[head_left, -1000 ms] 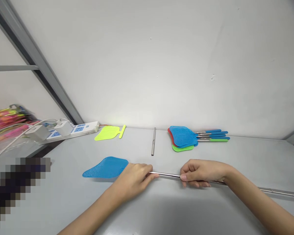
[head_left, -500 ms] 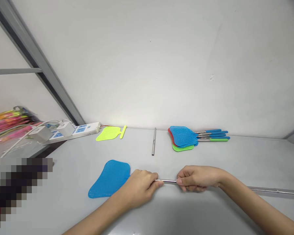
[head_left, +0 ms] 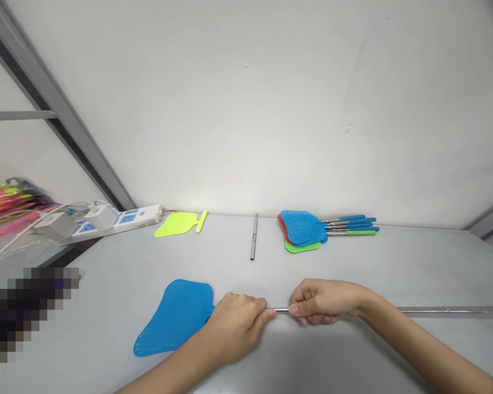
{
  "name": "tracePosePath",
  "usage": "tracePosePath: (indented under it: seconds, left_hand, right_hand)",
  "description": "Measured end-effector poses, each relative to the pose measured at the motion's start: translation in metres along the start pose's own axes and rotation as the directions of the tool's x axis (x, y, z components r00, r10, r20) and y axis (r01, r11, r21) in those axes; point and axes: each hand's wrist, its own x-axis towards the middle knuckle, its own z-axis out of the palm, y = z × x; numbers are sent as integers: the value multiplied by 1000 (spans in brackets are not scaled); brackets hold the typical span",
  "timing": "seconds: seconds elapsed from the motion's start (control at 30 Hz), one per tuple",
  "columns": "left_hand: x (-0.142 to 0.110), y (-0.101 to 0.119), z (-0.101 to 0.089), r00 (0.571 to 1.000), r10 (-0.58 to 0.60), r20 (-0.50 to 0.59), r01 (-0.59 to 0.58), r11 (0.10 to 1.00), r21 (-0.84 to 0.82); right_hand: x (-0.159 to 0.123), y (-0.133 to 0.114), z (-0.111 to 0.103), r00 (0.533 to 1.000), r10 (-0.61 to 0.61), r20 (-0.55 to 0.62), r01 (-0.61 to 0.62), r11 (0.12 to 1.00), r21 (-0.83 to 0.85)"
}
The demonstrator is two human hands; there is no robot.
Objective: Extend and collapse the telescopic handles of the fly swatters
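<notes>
A blue mesh swatter head (head_left: 173, 317) lies on the grey table, joined to a long thin metal rod (head_left: 452, 310) that runs off to the right edge. My left hand (head_left: 235, 326) is closed around the rod where it meets the blue head. My right hand (head_left: 322, 301) is closed on the same rod just to the right, a short bare stretch of metal (head_left: 282, 311) showing between the two hands.
At the back of the table lie a yellow swatter head (head_left: 179, 223), a loose metal rod (head_left: 253, 243) and a stack of finished swatters (head_left: 306, 230) with blue and green handles. A white power strip (head_left: 119, 219) with plugs sits at the back left, beside colourful packets (head_left: 8, 205).
My hands have drawn closer together along the rod. The blue head has turned and slid toward me, and the rod now lies more level across the table.
</notes>
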Motion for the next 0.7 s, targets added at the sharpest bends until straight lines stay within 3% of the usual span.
tracePosePath:
  seconds: [0.4, 0.7]
  left_hand:
    - [-2, 6, 5, 999, 40, -14, -39, 998, 53]
    - [2, -3, -14, 998, 0, 60, 8, 991, -132]
  right_hand:
    - [11, 8, 6, 997, -33, 75, 25, 994, 105]
    - [10, 6, 3, 996, -41, 77, 30, 988, 149]
